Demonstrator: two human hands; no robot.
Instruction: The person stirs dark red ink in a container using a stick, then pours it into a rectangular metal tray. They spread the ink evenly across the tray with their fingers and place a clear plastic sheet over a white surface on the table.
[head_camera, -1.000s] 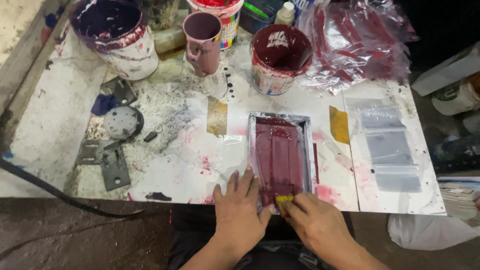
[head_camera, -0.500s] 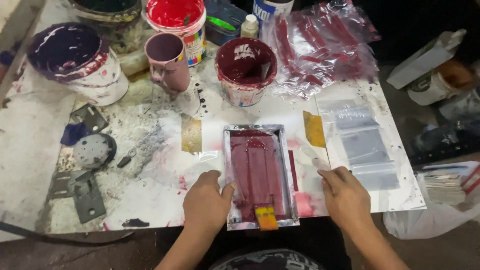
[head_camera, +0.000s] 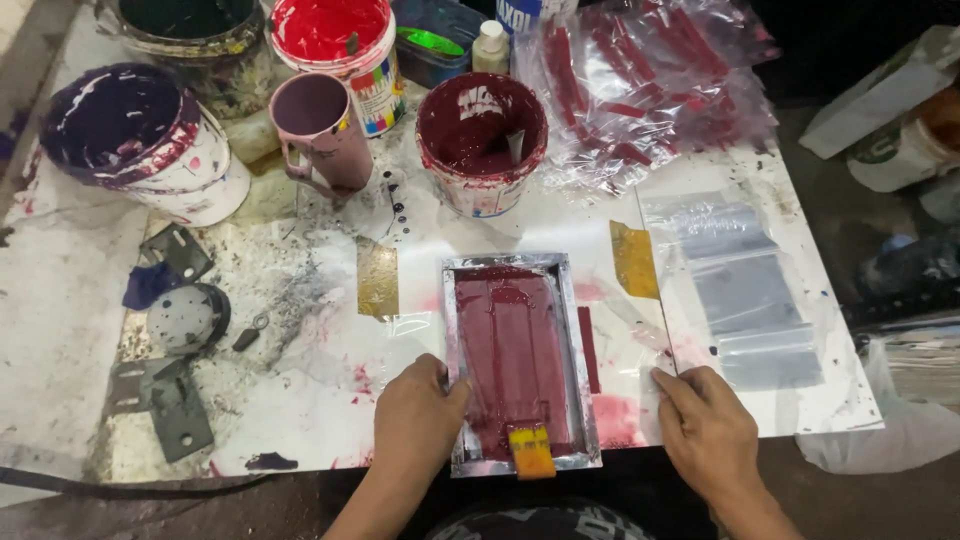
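A small metal-framed printing screen (head_camera: 452, 330) coated in dark red ink lies on the white table (head_camera: 330, 400). A yellow squeegee (head_camera: 531, 451) rests at its near end. My left hand (head_camera: 418, 420) grips the frame's near left edge. My right hand (head_camera: 706, 428) lies flat on the table to the right of the frame, fingers together, touching the clear plastic sheet (head_camera: 640, 345) under the screen. It holds nothing.
A dark red ink bucket (head_camera: 480, 140), a bright red one (head_camera: 335, 45), a purple one (head_camera: 135, 135) and a pink mug (head_camera: 315, 130) stand at the back. Printed plastic bags (head_camera: 640, 90) pile at back right; blank clear bags (head_camera: 745, 290) lie right. Metal brackets (head_camera: 165, 400) sit left.
My right hand let go of the yellow squeegee, left it on the screen and moved right onto the table. My left hand shifted to the frame's left edge.
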